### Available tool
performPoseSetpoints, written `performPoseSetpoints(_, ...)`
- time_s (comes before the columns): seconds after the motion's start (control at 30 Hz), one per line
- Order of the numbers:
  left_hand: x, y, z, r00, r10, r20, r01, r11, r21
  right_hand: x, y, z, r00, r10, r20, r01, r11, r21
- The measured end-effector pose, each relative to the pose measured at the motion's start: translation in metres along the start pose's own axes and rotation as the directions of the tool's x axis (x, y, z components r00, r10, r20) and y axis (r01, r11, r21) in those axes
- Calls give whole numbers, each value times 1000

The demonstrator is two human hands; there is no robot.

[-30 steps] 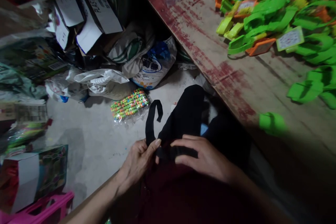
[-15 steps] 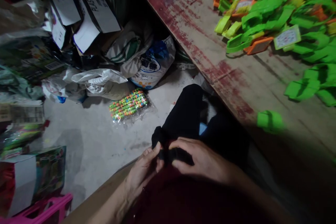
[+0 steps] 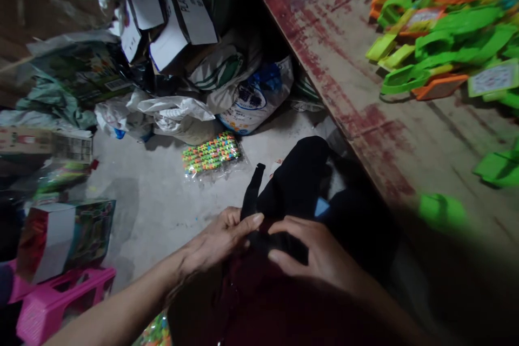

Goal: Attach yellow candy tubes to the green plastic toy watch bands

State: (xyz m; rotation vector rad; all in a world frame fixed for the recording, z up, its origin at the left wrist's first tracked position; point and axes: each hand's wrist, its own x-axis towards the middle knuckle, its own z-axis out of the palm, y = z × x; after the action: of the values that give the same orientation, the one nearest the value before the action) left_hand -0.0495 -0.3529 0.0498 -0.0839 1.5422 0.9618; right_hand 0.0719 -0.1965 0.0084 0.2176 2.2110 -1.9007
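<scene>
My left hand [image 3: 229,232] is closed at my waist, thumb laid over a black strap [image 3: 252,189]. The strap's loose end sticks up past the fingers, over my dark trousers [image 3: 298,173]. Close beside it, my right hand [image 3: 310,251] curls thumb and fingers around a black piece [image 3: 290,244] at the waist. That piece looks like part of the same band, but the dim light hides how the two join. Dark red clothing [image 3: 259,303] lies below both hands.
A worn wooden table [image 3: 324,59] on the right bears heaped green, yellow and orange plastic pieces [image 3: 440,46]. On the floor lie a clear pack of colourful pieces [image 3: 213,152], stuffed bags [image 3: 255,97] and cartons [image 3: 186,16]. A pink plastic stool [image 3: 44,308] stands lower left.
The strap's end, bunched before, now stands out long above my left hand. My left hand has turned flatter. The view has shifted left, so the surroundings appear further right.
</scene>
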Motion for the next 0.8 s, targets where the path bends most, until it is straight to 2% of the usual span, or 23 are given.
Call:
performPoseSetpoints(0.1,-10,-13,14,993,-64,-96,35,962,-270,-2,-4,-3,1000,11,29,-12,999,45)
performPoseSetpoints(0.17,-18,-19,23,974,-153,-168,80,923,-376,-3,-6,-6,998,-12,69,6,997,81)
performPoseSetpoints(0.27,-25,-18,32,942,-259,-214,150,894,-421,-5,-6,-12,988,-38,152,24,996,88)
performPoseSetpoints(0.37,-21,-17,33,934,-292,-204,198,902,-383,-8,-3,-18,981,-30,193,22,999,43)
performPoseSetpoints(0.47,-11,-20,24,927,-313,-207,264,936,-234,-8,-1,-21,978,14,210,-12,1000,-13)
performPoseSetpoints(0.57,-6,-24,15,929,-305,-208,323,944,61,-5,-3,-24,957,39,286,-36,999,-15)
performPoseSetpoints(0.63,-5,-24,12,932,-312,-186,349,912,215,-3,-2,-27,954,70,290,-70,998,-12)
performPoseSetpoints(0.73,-4,-21,5,925,-352,-142,379,858,347,-7,11,-36,963,151,222,-155,988,1)
performPoseSetpoints(0.8,1,-15,-2,946,-291,-142,321,785,530,-16,26,-46,962,171,211,-190,979,72)
